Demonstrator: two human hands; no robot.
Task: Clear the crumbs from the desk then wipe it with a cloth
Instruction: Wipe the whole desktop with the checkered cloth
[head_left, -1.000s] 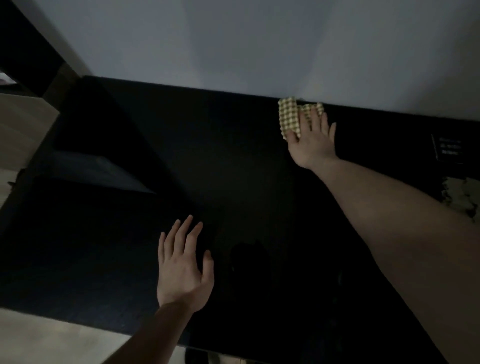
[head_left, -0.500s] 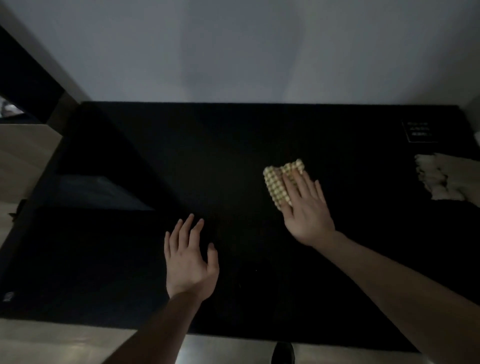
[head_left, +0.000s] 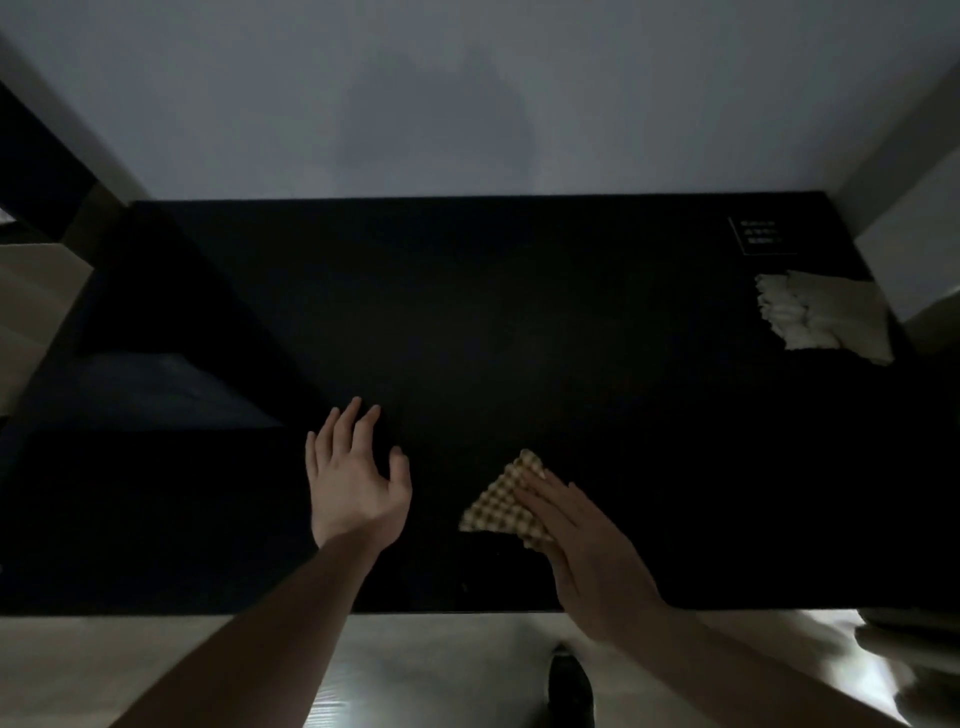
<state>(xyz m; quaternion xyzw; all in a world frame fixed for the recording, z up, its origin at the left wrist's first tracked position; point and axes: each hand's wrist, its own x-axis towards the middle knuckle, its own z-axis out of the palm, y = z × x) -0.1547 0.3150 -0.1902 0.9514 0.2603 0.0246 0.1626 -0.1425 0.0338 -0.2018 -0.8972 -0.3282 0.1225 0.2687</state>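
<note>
The black desk (head_left: 519, 312) fills the middle of the dim view. A folded yellow checked cloth (head_left: 501, 506) lies on it near the front edge. My right hand (head_left: 587, 556) presses flat on the cloth's right part, fingers stretched over it. To the left of the cloth my left hand (head_left: 356, 478) rests palm down on the desk with fingers spread, holding nothing. No crumbs can be made out on the dark surface.
A crumpled pale cloth or paper (head_left: 821, 317) lies at the desk's right edge. A small dark label with white print (head_left: 761, 235) sits at the back right corner. A white wall rises behind. A dark shoe (head_left: 569, 680) shows on the light floor below the front edge.
My right hand has dragged the checked cloth from the back of the desk toward the front edge. The left hand has stayed flat in about the same place.
</note>
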